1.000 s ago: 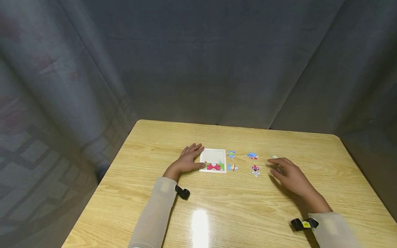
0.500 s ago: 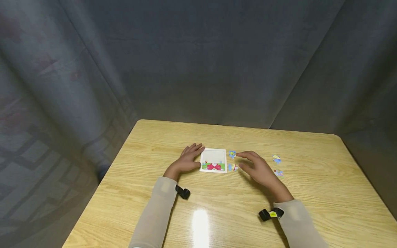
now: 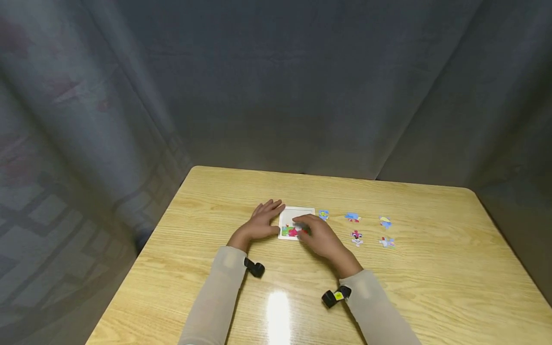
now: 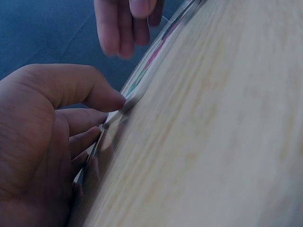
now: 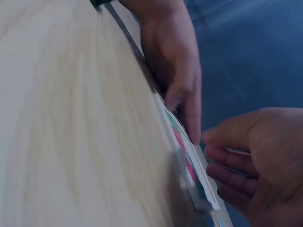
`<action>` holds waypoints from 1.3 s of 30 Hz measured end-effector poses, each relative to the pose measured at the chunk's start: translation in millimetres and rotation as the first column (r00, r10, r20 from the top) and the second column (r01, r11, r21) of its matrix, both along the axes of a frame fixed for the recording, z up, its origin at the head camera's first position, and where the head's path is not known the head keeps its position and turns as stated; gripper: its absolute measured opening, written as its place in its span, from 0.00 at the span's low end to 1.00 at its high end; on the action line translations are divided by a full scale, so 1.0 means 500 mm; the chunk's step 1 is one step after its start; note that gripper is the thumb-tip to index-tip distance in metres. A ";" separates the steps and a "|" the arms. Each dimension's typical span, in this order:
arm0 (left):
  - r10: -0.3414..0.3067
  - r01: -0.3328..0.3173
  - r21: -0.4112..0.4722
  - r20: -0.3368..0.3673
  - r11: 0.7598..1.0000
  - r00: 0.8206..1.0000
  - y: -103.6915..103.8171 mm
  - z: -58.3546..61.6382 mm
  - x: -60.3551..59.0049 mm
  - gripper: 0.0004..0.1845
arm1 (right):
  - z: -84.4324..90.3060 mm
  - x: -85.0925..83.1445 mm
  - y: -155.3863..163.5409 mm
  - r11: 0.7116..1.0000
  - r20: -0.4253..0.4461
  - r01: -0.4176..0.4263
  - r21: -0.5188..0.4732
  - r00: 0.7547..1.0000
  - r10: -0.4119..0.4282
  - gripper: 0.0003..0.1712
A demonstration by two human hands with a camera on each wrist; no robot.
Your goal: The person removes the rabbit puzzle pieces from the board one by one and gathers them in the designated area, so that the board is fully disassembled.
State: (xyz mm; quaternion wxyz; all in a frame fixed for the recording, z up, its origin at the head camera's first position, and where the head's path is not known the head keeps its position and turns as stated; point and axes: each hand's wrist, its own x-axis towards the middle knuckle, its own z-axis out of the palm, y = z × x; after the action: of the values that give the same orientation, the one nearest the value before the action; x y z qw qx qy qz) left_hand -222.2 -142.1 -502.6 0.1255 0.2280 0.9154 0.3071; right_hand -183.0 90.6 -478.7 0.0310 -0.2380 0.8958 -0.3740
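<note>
The tray [image 3: 294, 214] lies flat on the table [image 3: 453, 239]; take it as the clock's centre, with 12 on the side away from the person. A red-and-green strip [image 3: 288, 231] runs along its 6 o'clock side, and the pale floor shows towards 12.

The left hand [image 3: 258, 226] rests at 9 o'clock, its fingers and thumb apart, unclenched; a fingertip touches the corner near 10 and the thumb lies against the edge near 8. The right hand [image 3: 321, 238] reaches in from 4 o'clock over the tray, fingers bent, thumb and forefinger apart at the tips. A blur fills that gap, so whether it pinches anything cannot be told.

A blue-and-yellow piece [image 3: 323, 214] sits just beside the tray between 2 and 3 o'clock. Farther out, close to 3, lie a blue-and-red piece [image 3: 352, 217] and, beyond it, a yellow-topped piece [image 3: 385, 221]. Between 3 and 4 are a red-and-white piece [image 3: 356, 238] and, farther off, a pale piece [image 3: 386, 242].

A grey curtain [image 3: 276, 96] hangs past the table's edge at 12.
</note>
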 end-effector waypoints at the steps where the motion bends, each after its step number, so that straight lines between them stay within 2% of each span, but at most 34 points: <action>1: -0.004 0.004 0.001 0.003 1.000 1.000 0.001 0.000 0.000 0.42 | -0.001 0.000 -0.006 1.000 0.003 0.006 0.009 1.000 -0.006 0.20; 17: -0.009 0.009 -0.024 -0.002 1.000 1.000 -0.006 0.003 0.012 0.43 | -0.028 0.003 -0.044 0.999 -0.070 0.006 0.034 0.998 -0.003 0.18; 39: 0.003 -0.003 0.005 -0.009 1.000 1.000 -0.008 0.007 0.016 0.44 | -0.021 0.010 -0.047 0.999 -0.073 -0.021 0.043 0.997 0.024 0.20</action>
State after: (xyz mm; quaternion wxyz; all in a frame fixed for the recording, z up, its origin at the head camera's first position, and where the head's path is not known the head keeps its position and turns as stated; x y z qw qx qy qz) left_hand -214.2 -146.2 -499.3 0.1201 0.2286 0.9155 0.3085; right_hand -178.2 67.0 -489.4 0.0071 -0.2608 0.9013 -0.3459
